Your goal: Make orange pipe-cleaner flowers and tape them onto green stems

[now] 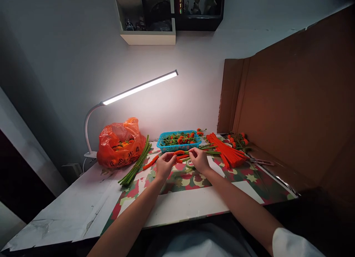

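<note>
My left hand is closed in a pinch above the patterned table cover, with fuzzy orange pipe cleaner at its fingertips. My right hand pinches close by on the right, at the other end of that orange length; the exact grip is too small to make out. A coiled orange pipe cleaner piece shows left of my left hand. Under and between the hands lies a small roll of tape. Behind them stands a blue basket of orange flowers on green stems.
Left are an orange plastic bag and a bundle of green stems. A fan of orange pipe cleaners, loose orange flowers and scissors lie right. A lit lamp arches above; cardboard walls the right side.
</note>
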`<state>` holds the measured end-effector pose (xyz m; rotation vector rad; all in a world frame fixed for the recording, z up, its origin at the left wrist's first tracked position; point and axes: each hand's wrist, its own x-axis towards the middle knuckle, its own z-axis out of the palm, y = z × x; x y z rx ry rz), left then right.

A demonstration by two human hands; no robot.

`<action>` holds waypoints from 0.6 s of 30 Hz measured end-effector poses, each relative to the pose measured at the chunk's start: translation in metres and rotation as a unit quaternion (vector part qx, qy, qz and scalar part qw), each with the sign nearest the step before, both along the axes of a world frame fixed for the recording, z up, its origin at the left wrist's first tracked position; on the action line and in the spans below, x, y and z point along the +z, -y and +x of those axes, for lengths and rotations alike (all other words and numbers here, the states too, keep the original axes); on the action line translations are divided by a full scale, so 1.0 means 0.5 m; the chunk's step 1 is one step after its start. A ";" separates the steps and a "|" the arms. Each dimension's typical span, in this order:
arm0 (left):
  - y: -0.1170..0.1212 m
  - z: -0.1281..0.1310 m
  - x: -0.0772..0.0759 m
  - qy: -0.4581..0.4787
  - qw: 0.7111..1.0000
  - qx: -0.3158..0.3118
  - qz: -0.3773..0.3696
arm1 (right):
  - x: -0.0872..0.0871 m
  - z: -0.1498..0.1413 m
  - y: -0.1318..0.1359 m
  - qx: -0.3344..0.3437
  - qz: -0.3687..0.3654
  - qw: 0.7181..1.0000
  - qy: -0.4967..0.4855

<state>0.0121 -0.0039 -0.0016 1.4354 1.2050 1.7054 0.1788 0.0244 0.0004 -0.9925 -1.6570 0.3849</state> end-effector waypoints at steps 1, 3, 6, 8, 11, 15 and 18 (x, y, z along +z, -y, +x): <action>-0.001 -0.002 -0.001 -0.013 1.000 0.003 0.007 | 0.000 0.002 -0.002 0.009 0.003 1.000 0.006; -0.003 -0.007 -0.002 -0.047 0.999 0.009 0.019 | -0.001 0.005 -0.005 0.022 0.014 0.999 0.020; -0.001 -0.010 -0.002 -0.095 0.995 0.013 0.031 | -0.001 0.009 -0.009 0.033 0.041 0.998 0.036; 0.001 -0.010 -0.001 -0.117 0.992 0.014 0.036 | -0.003 0.012 -0.012 0.039 0.054 0.997 0.039; 0.004 -0.010 0.000 -0.137 0.990 0.008 0.038 | -0.007 0.013 -0.016 0.047 0.048 0.997 0.034; 0.001 -0.013 -0.002 -0.144 0.989 0.001 0.032 | -0.012 0.012 -0.020 0.057 -0.003 0.998 0.017; -0.001 -0.016 -0.004 -0.137 0.990 -0.006 0.032 | -0.013 0.012 -0.021 0.068 -0.020 0.997 0.012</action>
